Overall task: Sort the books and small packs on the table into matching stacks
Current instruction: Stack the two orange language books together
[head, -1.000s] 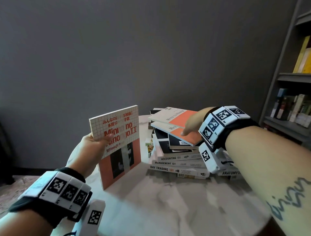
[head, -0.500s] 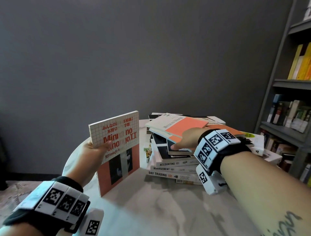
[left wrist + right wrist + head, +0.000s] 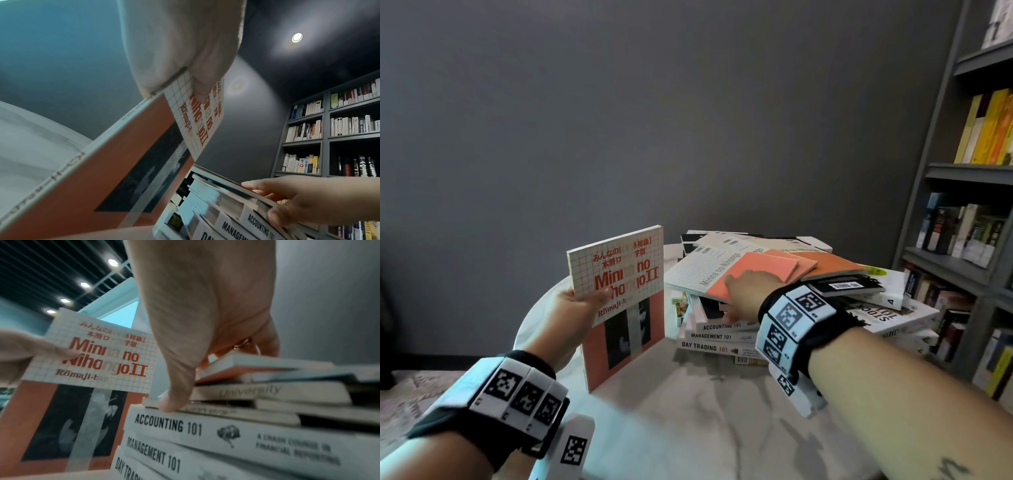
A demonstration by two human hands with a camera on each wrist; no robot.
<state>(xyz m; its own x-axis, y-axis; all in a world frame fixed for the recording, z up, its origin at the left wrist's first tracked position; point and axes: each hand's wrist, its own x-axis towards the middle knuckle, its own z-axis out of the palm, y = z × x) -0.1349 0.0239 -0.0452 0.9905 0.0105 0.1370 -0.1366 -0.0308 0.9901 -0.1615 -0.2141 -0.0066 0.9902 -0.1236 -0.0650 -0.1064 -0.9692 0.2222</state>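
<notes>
My left hand (image 3: 582,303) pinches the upper left edge of a "Minna no Nihongo II" book (image 3: 626,329), thumb on its grid-patterned cover. The book stands upright with its bottom edge on the white marble table (image 3: 688,418). My right hand (image 3: 750,287) grips the near edge of a matching orange-and-grid book (image 3: 709,270) on top of the messy pile. Its fingers lie on the cover and the thumb (image 3: 170,404) reaches down to "Accounting 101" (image 3: 719,326). The left wrist view shows the right hand (image 3: 298,198) the same way.
Under the top book lie more orange books, black books, "Management 101" and "Day Trading 101". A small yellow pack (image 3: 678,308) sits between the upright book and the pile. Another heap extends right. A grey bookshelf (image 3: 962,240) stands at the right, beyond the table edge.
My right hand slid from the top of the orange cover to its near edge, with the thumb going underneath. The left hand and its upright book stayed put.
</notes>
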